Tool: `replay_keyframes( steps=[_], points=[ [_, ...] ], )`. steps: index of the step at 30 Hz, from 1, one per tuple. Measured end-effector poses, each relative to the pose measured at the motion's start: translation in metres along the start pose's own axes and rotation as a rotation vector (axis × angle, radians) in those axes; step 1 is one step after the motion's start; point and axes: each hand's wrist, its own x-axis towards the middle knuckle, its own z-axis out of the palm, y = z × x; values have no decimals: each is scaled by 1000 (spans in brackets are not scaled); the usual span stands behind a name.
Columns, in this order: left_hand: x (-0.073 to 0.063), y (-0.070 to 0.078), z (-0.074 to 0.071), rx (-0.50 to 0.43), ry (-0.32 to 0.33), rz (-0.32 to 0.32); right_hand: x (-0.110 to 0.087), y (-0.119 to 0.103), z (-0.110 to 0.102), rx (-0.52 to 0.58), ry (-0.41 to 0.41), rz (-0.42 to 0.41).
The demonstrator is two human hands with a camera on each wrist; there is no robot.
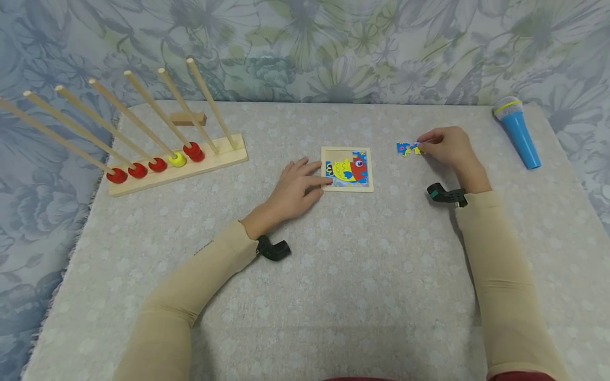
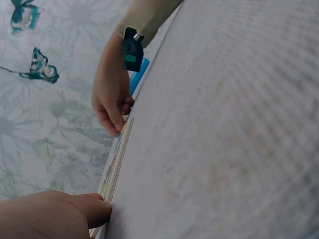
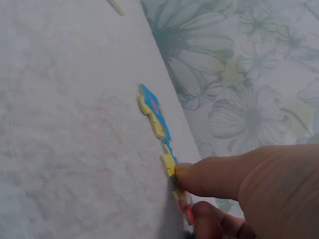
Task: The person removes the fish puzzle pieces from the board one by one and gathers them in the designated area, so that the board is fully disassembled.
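Observation:
A small square puzzle tray with a pale wooden frame lies mid-table. Inside is a yellow, red and blue animal picture, with bare wood along its upper edge. My left hand lies at the tray's left side, fingers spread, one fingertip on the picture's lower left corner. To the right of the tray, my right hand pinches a puzzle piece between thumb and fingers, low over the table. A blue and yellow puzzle piece lies just left of it. The fingers partly hide the pinched piece.
A wooden peg stand with tall rods and red and yellow beads stands at the left. Behind it lies a wooden block. A blue toy microphone rests at the far right, close to the table's back edge.

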Motion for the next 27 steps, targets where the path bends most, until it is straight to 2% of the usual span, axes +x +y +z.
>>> replay_keyframes(
  steps=[9, 20, 24, 27],
  points=[
    [0, 1, 0, -6, -3, 0, -5, -2, -1, -19, 1, -13],
    [0, 1, -1, -10, -5, -8, 0, 1, -1, 42, 15, 4],
    [0, 1, -1, -10, -7, -9, -3, -6, -3, 59, 18, -11],
    [0, 1, -1, -6, -10, -3, -10, -21, 0, 62, 35, -71]
  ],
)
